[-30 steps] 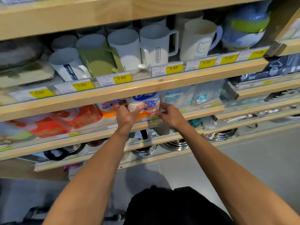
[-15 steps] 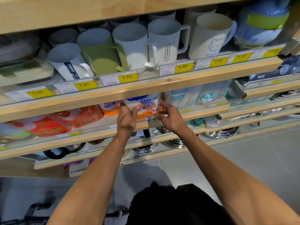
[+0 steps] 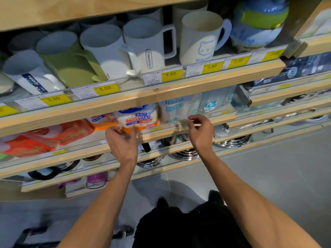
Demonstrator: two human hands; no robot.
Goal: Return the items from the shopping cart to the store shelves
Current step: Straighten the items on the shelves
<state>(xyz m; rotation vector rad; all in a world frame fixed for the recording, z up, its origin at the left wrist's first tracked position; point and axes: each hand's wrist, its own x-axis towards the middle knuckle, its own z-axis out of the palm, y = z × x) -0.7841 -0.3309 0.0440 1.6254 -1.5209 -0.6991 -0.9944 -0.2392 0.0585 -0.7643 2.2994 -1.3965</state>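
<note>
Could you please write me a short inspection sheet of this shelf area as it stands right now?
Surface: wooden shelf with a clear front rail and yellow price tags.
Job's things: pack of paper cups sits on that shelf, between an orange pack and pale cup sleeves.
Clutter: red packs to the left; plastic mugs on the shelf above; steel pots below.
Grippers: left hand just below the pack, fingers curled, contact unclear; right hand apart from the pack, fingers loosely curled, holding nothing.
Cables: nothing seen.
Surroundings: grey tiled floor; a dark frame, blurred, at the bottom left.
</note>
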